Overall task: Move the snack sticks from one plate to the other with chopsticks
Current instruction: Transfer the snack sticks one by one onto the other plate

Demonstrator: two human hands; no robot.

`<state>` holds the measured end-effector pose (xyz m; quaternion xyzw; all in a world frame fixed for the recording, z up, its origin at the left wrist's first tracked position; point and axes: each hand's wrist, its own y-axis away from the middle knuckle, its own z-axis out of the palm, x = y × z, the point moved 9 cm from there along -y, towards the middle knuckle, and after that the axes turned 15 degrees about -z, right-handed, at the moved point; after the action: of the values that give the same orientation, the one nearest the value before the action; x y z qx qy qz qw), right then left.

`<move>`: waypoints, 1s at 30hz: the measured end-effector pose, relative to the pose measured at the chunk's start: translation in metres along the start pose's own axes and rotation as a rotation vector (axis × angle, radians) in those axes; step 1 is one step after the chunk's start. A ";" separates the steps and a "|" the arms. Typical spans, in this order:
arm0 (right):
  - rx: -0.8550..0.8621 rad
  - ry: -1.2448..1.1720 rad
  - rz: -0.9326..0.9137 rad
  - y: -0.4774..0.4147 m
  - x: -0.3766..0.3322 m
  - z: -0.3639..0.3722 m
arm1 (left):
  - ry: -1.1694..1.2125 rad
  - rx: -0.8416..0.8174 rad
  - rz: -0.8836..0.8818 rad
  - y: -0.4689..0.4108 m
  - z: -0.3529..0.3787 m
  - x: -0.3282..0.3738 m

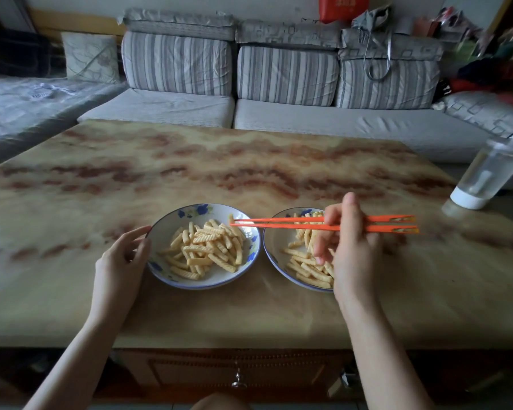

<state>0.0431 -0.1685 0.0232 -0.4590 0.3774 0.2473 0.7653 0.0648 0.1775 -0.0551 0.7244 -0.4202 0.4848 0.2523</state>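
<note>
Head view, looking down across a marble-patterned table (249,161), tan with reddish-brown veining. Two shallow white plates with blue rims sit side by side near the front edge, rims just about touching. Left plate (166,229) has blue flower prints on its wall and holds a loose heap of snack sticks (208,250): pale yellow, short, crinkle-cut with ridged sides, lying crossed at all angles. Right plate (271,241) carries a smaller scatter of the same sticks, partly hidden behind the right hand (353,250). Right hand is closed around a pair of orange chopsticks (282,223), held nearly level and pointing left; the thick ends stick out to the right past the knuckles, the tips reach over the right rim of the left plate, close together. Tips sit right at one stick at the heap's far right edge; cannot tell whether it is pinched or merely behind them. Left hand (122,261) rests at the left plate's left rim, fingers curled loosely, fingertips touching the rim, nothing clasped in it. A clear bottle with a white base (486,173) stands at the table's far right. Striped grey sofa cushions (279,72) line the back.
</note>
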 end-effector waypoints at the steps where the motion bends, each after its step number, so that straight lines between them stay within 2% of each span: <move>1: -0.041 -0.005 0.005 0.004 0.004 0.009 | -0.002 0.000 -0.001 0.000 0.000 0.000; 6: -0.269 0.006 -0.001 0.024 0.017 0.046 | -0.003 -0.006 -0.008 0.000 0.000 0.000; 10: -0.336 0.022 -0.023 0.031 0.019 0.056 | 0.002 -0.003 -0.008 0.001 0.000 0.002; 14: -0.297 0.021 -0.025 0.025 0.015 0.048 | -0.003 0.002 -0.010 -0.001 0.000 0.000; 21: -0.080 0.140 -0.079 -0.018 -0.010 -0.025 | 0.007 -0.008 0.003 -0.001 0.001 -0.001; 25: -0.042 0.255 -0.093 -0.032 -0.018 -0.062 | 0.010 -0.001 0.004 -0.002 0.001 -0.002; 30: -0.068 0.344 -0.084 -0.032 -0.019 -0.068 | 0.007 -0.001 0.010 -0.002 0.001 -0.001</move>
<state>0.0317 -0.2442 0.0353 -0.5357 0.4748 0.1458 0.6829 0.0668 0.1782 -0.0563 0.7205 -0.4233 0.4882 0.2516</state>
